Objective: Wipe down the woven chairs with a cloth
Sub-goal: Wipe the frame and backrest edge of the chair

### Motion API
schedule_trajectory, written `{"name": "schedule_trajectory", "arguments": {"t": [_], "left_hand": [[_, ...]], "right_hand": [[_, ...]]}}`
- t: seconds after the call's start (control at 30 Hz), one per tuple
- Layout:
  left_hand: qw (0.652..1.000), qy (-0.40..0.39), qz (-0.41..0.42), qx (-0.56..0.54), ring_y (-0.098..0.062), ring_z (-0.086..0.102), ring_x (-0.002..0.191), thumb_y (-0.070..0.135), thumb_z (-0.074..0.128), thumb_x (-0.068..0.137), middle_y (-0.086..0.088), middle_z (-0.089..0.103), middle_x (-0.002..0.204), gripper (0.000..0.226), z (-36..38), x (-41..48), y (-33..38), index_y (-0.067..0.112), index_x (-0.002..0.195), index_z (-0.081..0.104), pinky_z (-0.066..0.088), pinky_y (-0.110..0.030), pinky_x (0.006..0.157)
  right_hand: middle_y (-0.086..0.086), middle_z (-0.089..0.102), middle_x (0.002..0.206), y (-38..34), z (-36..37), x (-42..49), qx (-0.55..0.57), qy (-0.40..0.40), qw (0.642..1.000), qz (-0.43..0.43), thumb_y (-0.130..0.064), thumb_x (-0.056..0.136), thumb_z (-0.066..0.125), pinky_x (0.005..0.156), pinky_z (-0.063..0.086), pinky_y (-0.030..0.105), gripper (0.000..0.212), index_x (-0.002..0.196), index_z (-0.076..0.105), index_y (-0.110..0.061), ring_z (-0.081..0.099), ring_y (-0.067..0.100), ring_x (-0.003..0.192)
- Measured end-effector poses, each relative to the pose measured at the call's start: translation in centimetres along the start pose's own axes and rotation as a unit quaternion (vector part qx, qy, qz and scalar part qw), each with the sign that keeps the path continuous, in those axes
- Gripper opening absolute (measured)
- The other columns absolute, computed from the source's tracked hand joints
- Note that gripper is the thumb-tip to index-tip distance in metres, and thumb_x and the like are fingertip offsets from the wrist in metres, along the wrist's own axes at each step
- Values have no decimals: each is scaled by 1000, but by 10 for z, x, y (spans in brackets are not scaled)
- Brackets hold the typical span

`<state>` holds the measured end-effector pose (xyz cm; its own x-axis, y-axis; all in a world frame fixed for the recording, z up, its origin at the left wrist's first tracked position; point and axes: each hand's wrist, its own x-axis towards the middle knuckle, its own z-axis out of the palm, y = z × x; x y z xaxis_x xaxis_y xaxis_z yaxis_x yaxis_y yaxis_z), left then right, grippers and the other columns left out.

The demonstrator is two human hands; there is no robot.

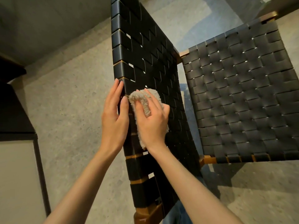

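Observation:
A chair with black woven straps on a brown wooden frame fills the middle of the head view: its backrest [145, 50] rises toward me and its seat [242, 97] spreads to the right. My right hand [152, 122] grips a fluffy beige cloth [146, 101] and presses it against the backrest's front, near the left edge. My left hand [115, 115] lies flat with straight fingers along the backrest's left side rail, right beside the cloth.
Grey speckled floor [69, 102] lies under and left of the chair. A dark piece of furniture [14, 101] with a pale panel [16, 183] stands at the left edge. My jeans-clad leg [178, 214] shows below the backrest. Another dark edge [275, 5] sits top right.

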<state>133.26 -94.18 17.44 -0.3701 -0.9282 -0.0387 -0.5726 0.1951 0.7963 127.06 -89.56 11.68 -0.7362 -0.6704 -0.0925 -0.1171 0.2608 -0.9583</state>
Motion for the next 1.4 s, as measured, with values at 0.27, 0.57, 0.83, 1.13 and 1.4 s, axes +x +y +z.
{"name": "schedule_trajectory", "arguments": {"t": [0.27,0.57,0.83,1.13,1.4], "left_hand": [[986,-3,36,164,0,-2,144,14,49,96,10,2,159,70,22,23,8,19,152,6,0,-9,112],[989,17,46,137,0,3,144,12,47,97,10,8,159,65,23,22,4,19,152,12,4,-13,115],[999,34,25,7,0,18,141,13,34,103,6,24,154,44,18,23,-1,14,146,28,15,-18,116],[998,35,29,37,-2,15,143,10,36,101,8,21,155,47,20,24,-4,14,147,26,14,-18,116],[998,41,28,28,3,17,141,13,38,101,10,24,154,48,21,21,-3,18,147,27,16,-18,116]], "right_hand": [[1,59,119,128,-22,36,-74,-5,982,174,-24,98,49,93,40,38,31,125,56,-12,48,24,111],[15,64,107,158,-25,48,-115,24,943,311,-38,100,40,93,39,37,38,111,63,-11,49,31,113],[-8,64,102,1,4,33,71,-28,996,38,-44,92,54,73,46,14,28,117,61,-33,48,12,94],[-8,61,125,14,29,69,19,23,999,-12,-40,93,53,73,41,18,36,126,60,-25,44,14,100],[12,63,105,132,-12,95,-130,-43,954,265,-33,102,35,96,30,34,37,105,62,-8,54,29,109]]}}
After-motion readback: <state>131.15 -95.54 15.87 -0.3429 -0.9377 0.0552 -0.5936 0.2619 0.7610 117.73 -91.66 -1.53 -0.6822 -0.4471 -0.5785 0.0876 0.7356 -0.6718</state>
